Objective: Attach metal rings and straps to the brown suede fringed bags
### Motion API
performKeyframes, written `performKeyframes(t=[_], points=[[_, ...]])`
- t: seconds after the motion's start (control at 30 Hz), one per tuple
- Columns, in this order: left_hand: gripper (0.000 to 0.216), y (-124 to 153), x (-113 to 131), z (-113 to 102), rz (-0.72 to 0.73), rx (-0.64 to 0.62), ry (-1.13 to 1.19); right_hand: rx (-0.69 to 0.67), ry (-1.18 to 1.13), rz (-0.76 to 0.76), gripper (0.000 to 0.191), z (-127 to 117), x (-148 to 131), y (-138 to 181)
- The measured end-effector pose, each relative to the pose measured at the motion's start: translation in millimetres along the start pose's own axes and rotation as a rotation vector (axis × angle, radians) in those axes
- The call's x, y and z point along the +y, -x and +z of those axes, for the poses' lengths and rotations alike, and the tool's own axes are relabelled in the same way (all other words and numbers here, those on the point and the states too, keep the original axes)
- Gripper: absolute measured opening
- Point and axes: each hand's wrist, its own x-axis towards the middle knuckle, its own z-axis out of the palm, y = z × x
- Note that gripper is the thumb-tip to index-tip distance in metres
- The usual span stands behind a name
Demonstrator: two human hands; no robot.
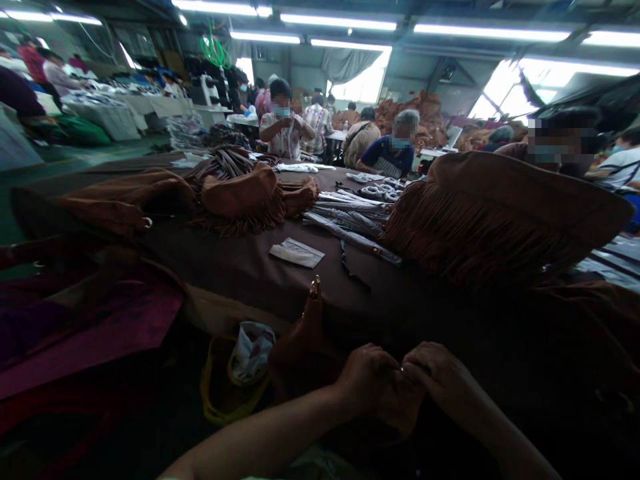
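Brown piece between both hands

Honestly can't read any text, numbers or logos here. That dark blue shirt has some pale print, but it's too blurry.

Left hand and right hand: grip detail is lost in shadow. Metal bit between them is too small to identify. Brown piece: lower outline fades into darkness. Both forearms run off bottom edge. Purple sleeve is cut by left edge.
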Motion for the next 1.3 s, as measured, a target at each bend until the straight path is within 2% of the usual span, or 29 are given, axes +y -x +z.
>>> performKeyframes(t=[0.1, 0.3, 0.4, 0.5, 0.57, 0.6, 0.63, 0.7, 0.77, 0.8, 0.83, 0.87, 0.93, 1.0, 1.03, 1.17, 1.23, 1.3], points=[[0.01, 2, -1, 1, -0.025, 0.013, 0.028, 0.045, 0.099, -0.062, 0.016, 4, -2, 0], [0.01, 5, 0, 4, 0.069, 0.051, 0.1, 0.228, 0.356, -0.09, 0.02, 10, 2, -2], [0.01, 4, -2, 5, -0.003, 0.096, 0.125, 0.271, 0.357, -0.102, 0.021, 13, 4, -2], [0.013, 8, 1, -6, -0.009, 0.04, 0.04, 0.314, 0.308, -0.196, 0.012, 18, 8, -2], [0.017, 13, 10, -27, 0.049, 0.006, -0.052, 0.319, 0.278, -0.249, 0.012, 23, 12, -3], [0.019, 16, 16, -41, 0.086, 0.033, -0.094, 0.316, 0.264, -0.261, 0.009, 25, 14, -4], [0.021, 19, 21, -58, 0.125, 0.099, -0.129, 0.314, 0.248, -0.264, 0.01, 26, 15, -6], [0.023, 21, 29, -97, 0.174, 0.334, -0.204, 0.328, 0.213, -0.258, 0.015, 28, 16, -10], [0.026, 17, 30, -133, 0.129, 0.578, -0.264, 0.344, 0.173, -0.242, 0.02, 28, 10, -18], [0.031, 13, 26, -149, 0.077, 0.645, -0.258, 0.35, 0.152, -0.229, 0.021, 27, 5, -24], [0.036, 9, 21, -161, 0.019, 0.654, -0.214, 0.348, 0.13, -0.218, 0.021, 25, -2, -30], [0.042, 4, 15, -171, -0.035, 0.608, -0.14, 0.339, 0.107, -0.214, 0.021, 24, -10, -38], [0.043, -6, 3, -180, -0.104, 0.43, 0.06, 0.321, 0.06, -0.226, 0.019, 19, -30, -55], [0.04, -12, -6, -178, -0.135, 0.297, 0.247, 0.319, 0.019, -0.242, 0.018, 13, -52, -75], [0.039, -13, -8, -175, -0.143, 0.273, 0.319, 0.337, 0.001, -0.245, 0.018, 11, -62, -85], [0.041, -9, -2, -159, -0.112, 0.275, 0.485, 0.461, -0.067, -0.292, 0.026, 6, -92, -122], [0.038, -5, 4, -153, -0.092, 0.303, 0.474, 0.412, -0.104, -0.322, 0.027, 7, -96, -133], [0.034, -1, 7, -150, -0.099, 0.342, 0.437, 0.305, -0.181, -0.306, 0.025, 11, -92, -139]])
